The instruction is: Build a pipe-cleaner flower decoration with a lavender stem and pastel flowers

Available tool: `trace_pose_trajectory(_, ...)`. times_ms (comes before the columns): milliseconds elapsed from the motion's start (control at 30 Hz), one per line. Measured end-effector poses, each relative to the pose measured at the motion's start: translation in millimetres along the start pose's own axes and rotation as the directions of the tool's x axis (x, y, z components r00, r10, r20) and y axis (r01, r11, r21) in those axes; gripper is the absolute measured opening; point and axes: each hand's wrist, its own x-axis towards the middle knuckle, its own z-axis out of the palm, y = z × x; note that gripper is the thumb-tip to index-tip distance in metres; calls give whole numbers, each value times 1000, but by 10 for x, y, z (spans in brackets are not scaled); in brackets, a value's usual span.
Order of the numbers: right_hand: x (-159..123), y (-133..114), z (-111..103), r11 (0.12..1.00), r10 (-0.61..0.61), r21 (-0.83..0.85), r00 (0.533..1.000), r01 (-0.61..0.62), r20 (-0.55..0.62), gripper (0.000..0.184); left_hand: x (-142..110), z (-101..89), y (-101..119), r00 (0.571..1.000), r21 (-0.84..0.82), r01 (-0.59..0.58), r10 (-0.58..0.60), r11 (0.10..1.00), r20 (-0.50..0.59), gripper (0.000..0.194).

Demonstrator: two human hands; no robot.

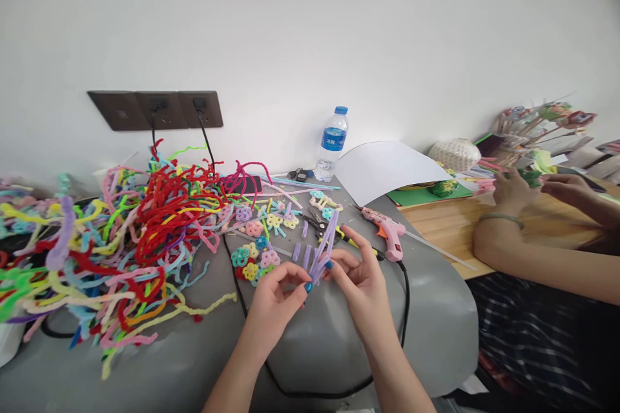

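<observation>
Between my two hands is a small bundle of bent lilac pipe cleaners (pixel 331 232), raised a little over the grey table (pixel 426 329). My left hand (pixel 281 293) pinches its lower end with thumb and fingertips. On the other side, my right hand (pixel 357 274) grips the same bundle between thumb and fingers. Short cut lilac pieces (pixel 296 251) lie just behind my hands. Pliers with yellow-and-black handles (pixel 356 242) rest beyond them, partly hidden. Small pipe-cleaner flowers (pixel 253 228) in several colours are spread left of the bundle.
A tangled heap of pipe cleaners (pixel 159 232) covers the left side. To the right lies a pink glue gun (pixel 390 235) with a black cable. Behind stand a water bottle (pixel 333 145) and white paper (pixel 392 168). A co-worker's hands (pixel 516 190) work at the wooden table (pixel 436 226).
</observation>
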Motion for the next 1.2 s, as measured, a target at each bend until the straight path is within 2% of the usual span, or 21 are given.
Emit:
trace_pose_trajectory(100, 7, 24, -14, 999, 36, -13, 999, -36, 16, 47, -5, 17, -16, 1000, -32, 21, -21, 999, -4, 19)
trace_pose_trajectory(200, 21, 38, -36, 996, 84, -46, 993, -80, 84, 36, -4, 9, -32, 998, -55, 54, -55, 997, -18, 23)
trace_pose_trajectory(367, 19, 70, -35, 992, 113, -67, 982, -104, 151, 30, -6, 0, -41, 996, 9, 90, -90, 996, -9, 24)
trace_pose_trajectory(500, 8, 77, -21, 996, 87, -23, 987, -84, 135, 30, -33, 15, -17, 999, 35, -32, 33, 999, -35, 22)
trace_pose_trajectory(600, 8, 70, -20, 995, 102, -1, 986, -103, 134, 36, -48, 24, 24, 994, 176, -110, 107, 978, 27, 23)
trace_pose_trajectory(733, 18, 50, -25, 992, 123, -14, 982, -123, 142, 37, -39, 24, 65, 987, 307, -159, 156, 938, 34, 10)
trace_pose_trajectory(1067, 2, -9, -16, 981, 188, -86, 967, -175, 172, 31, -35, 54, 55, 974, 358, -222, 220, 907, 47, 7)
trace_pose_trajectory(1200, 14, 17, -40, 979, 198, -71, 967, -189, 159, 34, -35, 33, 36, 977, 252, -203, 213, 946, -13, 4)
